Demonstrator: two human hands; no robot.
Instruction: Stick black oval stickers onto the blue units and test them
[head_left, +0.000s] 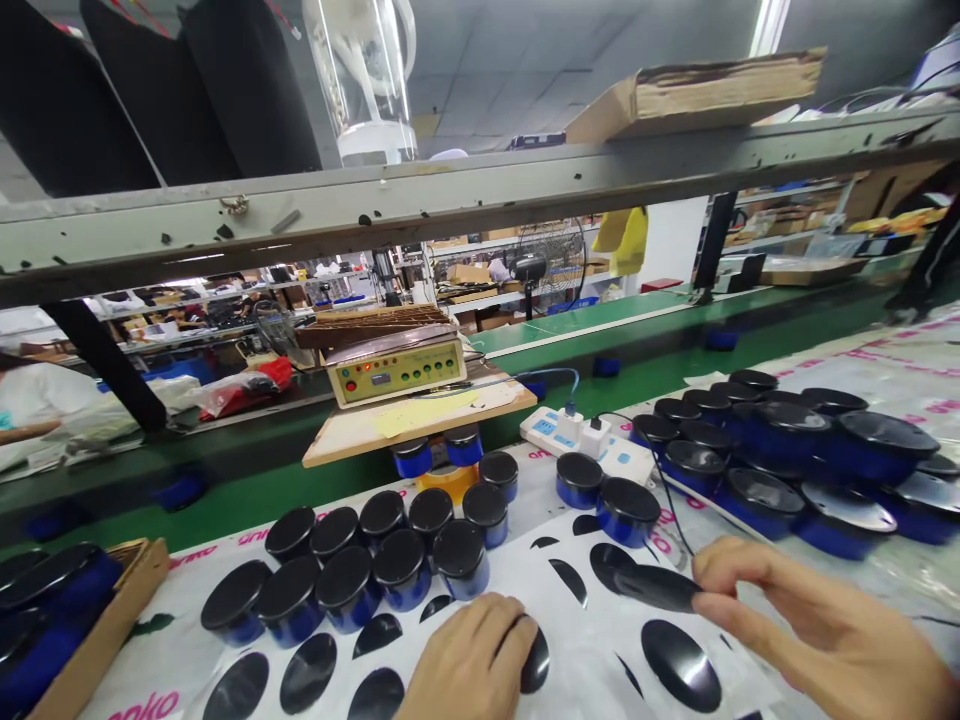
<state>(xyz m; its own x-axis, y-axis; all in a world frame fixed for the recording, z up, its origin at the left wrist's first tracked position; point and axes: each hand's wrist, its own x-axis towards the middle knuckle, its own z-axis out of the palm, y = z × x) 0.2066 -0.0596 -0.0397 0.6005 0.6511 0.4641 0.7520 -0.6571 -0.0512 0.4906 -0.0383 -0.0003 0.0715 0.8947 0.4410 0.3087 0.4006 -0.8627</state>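
My right hand pinches the edge of a thin black disc between thumb and fingers, just above a white sheet of round black stickers. My left hand rests palm down on the same sheet, its fingers slightly bent beside another black disc; it grips nothing that I can see. More black discs, such as one below my right hand, lie on the sheet. Beyond my left hand stand several blue round pots with black tops, in rows.
A cardboard box of blue pots sits at left. Many more pots are grouped at right. Behind are a power strip with cables, a yellow control box on a board, and a green conveyor. A metal shelf beam crosses above.
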